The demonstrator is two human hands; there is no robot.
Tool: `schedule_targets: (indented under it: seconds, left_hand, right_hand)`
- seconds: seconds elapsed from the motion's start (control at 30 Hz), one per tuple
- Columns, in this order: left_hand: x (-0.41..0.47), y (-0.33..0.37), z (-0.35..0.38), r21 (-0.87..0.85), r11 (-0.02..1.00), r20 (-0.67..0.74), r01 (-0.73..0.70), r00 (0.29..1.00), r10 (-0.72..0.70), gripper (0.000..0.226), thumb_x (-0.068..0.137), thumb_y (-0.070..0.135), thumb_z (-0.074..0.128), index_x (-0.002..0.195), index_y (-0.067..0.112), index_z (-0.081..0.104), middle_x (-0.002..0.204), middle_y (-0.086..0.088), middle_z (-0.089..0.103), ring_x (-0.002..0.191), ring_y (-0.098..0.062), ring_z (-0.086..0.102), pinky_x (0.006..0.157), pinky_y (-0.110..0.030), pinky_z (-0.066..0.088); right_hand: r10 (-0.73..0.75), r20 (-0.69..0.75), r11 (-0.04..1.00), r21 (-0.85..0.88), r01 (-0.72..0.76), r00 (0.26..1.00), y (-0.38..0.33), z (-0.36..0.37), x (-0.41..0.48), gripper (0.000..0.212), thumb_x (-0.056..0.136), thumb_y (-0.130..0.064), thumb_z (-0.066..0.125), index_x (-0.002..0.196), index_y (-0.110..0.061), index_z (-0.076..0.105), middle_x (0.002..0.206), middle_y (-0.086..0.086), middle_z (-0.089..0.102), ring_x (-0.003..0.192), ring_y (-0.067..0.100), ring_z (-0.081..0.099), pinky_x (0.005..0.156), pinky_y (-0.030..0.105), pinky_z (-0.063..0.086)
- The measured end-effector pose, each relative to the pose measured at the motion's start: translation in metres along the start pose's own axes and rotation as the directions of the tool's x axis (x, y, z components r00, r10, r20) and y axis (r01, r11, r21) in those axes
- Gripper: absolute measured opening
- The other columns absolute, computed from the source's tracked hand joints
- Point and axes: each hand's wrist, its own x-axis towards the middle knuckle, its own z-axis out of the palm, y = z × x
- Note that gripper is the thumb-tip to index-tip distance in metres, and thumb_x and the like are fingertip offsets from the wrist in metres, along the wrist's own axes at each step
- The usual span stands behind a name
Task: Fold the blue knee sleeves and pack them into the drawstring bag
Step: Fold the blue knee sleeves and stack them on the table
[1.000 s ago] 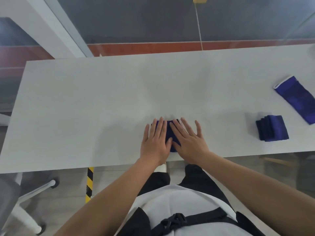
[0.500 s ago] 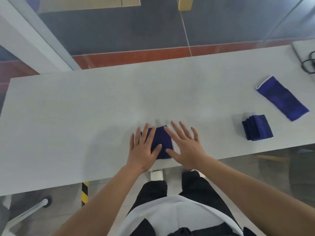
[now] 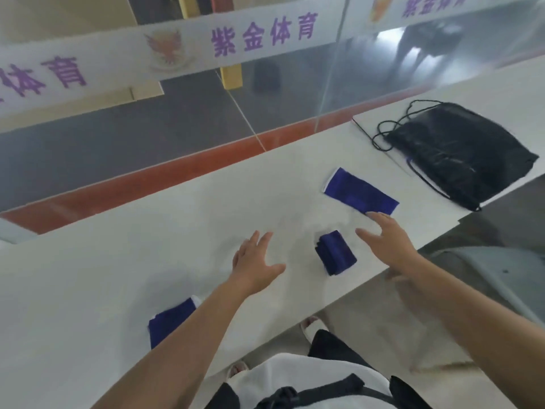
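Three blue knee sleeves lie on the white table [image 3: 88, 276]. One folded sleeve [image 3: 169, 324] rests at the near left, partly hidden under my left forearm. A second folded sleeve [image 3: 336, 252] sits between my hands. An unfolded sleeve [image 3: 359, 191] with a white end lies flat farther right. My left hand [image 3: 255, 262] hovers open, left of the middle sleeve. Fingers spread, my right hand [image 3: 386, 239] reaches over the table, its fingertips at the near edge of the unfolded sleeve. The black drawstring bag [image 3: 460, 154] lies flat at the far right.
The bag rests on a second white tabletop [image 3: 368, 121] butted against the first. The bag's black cords [image 3: 392, 131] trail off its left side. A glass wall with a printed white band [image 3: 177, 45] runs behind the table. The table's near edge is by my body.
Both hands have lifted off the folded sleeve, which now lies at the near left. My view has swung right, and both hands have moved right toward the other sleeves. The bag has come into view.
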Motion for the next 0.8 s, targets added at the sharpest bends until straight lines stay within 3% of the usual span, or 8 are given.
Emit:
schedule_targets:
  seconds: [0.13,0.27,0.4,0.5,0.6,0.8]
  left_hand:
    - [0.033,0.03,0.015,-0.033,0.993,0.056,0.11,0.993,-0.108,0.085,0.087,0.046,0.064,0.157,0.034,0.016,0.167,0.001,0.004,0.153,-0.024,0.005,0.122,-0.045,0.015]
    - [0.052,0.041,0.031,-0.005,0.971,0.093,0.238,0.967,-0.236,0.085,0.087,0.038,0.063,0.157,0.034,0.015,0.167,0.002,0.002,0.153,-0.024,0.005,0.122,-0.046,0.018]
    - [0.055,0.044,0.046,-0.015,0.939,0.043,0.345,0.938,-0.344,0.078,0.086,0.029,0.056,0.155,0.03,0.02,0.166,0.0,0.01,0.152,-0.024,0.008,0.121,-0.047,0.021]
    - [0.048,0.044,0.054,-0.071,0.926,-0.02,0.37,0.928,-0.372,0.072,0.088,0.018,0.053,0.154,0.027,0.025,0.165,0.001,0.015,0.151,-0.023,0.013,0.121,-0.044,0.02]
    - [0.036,0.04,0.058,-0.176,0.9,-0.11,0.398,0.901,-0.42,0.07,0.09,0.01,0.05,0.154,0.024,0.027,0.165,-0.001,0.017,0.152,-0.022,0.013,0.123,-0.035,0.013]
    - [0.004,0.032,0.061,-0.426,0.801,-0.262,0.42,0.79,-0.554,0.069,0.089,0.0,0.046,0.152,0.025,0.034,0.161,-0.001,0.028,0.15,-0.021,0.018,0.123,-0.034,0.014]
  right_hand:
    - [0.028,0.105,0.999,-0.031,-0.025,0.994,0.043,-0.028,0.056,0.064,0.094,-0.037,0.062,0.151,-0.022,0.038,0.159,0.004,0.036,0.14,0.026,0.04,0.114,0.043,0.035]
    - [-0.029,0.229,0.967,-0.24,0.085,0.973,0.061,-0.039,0.124,0.065,0.095,-0.038,0.056,0.155,-0.029,0.029,0.165,0.0,0.024,0.147,0.029,0.03,0.114,0.05,0.034]
    - [-0.056,0.367,0.883,-0.416,0.218,0.928,0.062,-0.03,0.169,0.064,0.099,-0.034,0.045,0.156,-0.039,0.016,0.165,-0.004,0.018,0.149,0.028,0.021,0.115,0.052,0.026]
    - [-0.076,0.407,0.825,-0.487,0.286,0.91,0.052,-0.015,0.187,0.063,0.099,-0.027,0.04,0.156,-0.04,0.016,0.162,-0.002,0.018,0.141,0.035,0.021,0.114,0.053,0.027]
    - [-0.159,0.461,0.781,-0.483,0.397,0.873,0.021,0.006,0.194,0.066,0.097,-0.016,0.038,0.156,-0.035,0.017,0.154,-0.003,0.024,0.127,0.032,0.03,0.106,0.043,0.035]
    - [-0.389,0.61,0.689,-0.305,0.658,0.69,-0.046,0.068,0.179,0.063,0.097,-0.007,0.047,0.156,-0.019,0.027,0.149,0.004,0.034,0.117,0.029,0.049,0.094,0.033,0.046]
